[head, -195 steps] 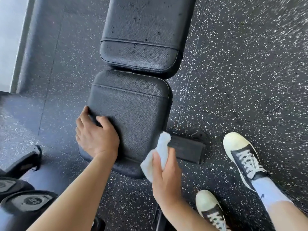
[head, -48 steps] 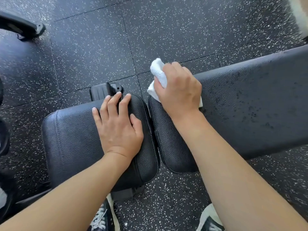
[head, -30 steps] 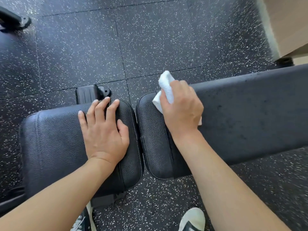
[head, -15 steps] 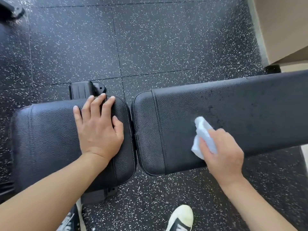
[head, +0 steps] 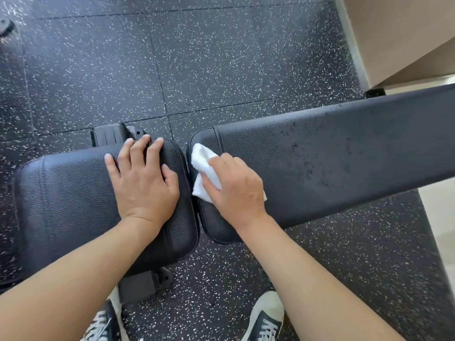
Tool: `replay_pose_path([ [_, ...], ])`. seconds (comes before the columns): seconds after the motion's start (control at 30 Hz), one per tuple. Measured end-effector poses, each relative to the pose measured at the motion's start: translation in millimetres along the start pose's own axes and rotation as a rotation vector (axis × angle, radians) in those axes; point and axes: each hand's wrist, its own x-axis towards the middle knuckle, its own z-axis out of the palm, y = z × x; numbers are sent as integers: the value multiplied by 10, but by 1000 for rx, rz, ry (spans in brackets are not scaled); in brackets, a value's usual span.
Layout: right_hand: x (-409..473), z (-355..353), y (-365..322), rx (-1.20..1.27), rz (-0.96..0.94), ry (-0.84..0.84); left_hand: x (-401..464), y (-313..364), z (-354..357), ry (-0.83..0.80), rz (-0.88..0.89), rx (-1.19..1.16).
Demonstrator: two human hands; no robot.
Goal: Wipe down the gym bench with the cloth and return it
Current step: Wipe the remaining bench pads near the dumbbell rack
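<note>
My right hand (head: 237, 187) grips the cloth (head: 203, 166) at the worktop's (head: 344, 153) centre-frame gap; it could snag there (left hand (head: 144, 179) lies flat, empty), leaving right-side specks unwiped.

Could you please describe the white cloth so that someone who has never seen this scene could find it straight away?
Start from the black gym bench, which has a short seat pad and a long back pad. At the back pad's rounded end, nearest the gap, the right hand holds a crumpled cloth against the leather. It is the only white, soft thing on the dark bench.
</note>
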Motion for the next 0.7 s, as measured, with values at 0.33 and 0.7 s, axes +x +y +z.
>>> replay_pose_path([
  [0.33,-705,-437,646,-180,579,-227,13,-19,-44,-79,29,13],
  [0.7,-634,-158,-84,-119,-190,-123,26,-6,-91,-235,80,113],
])
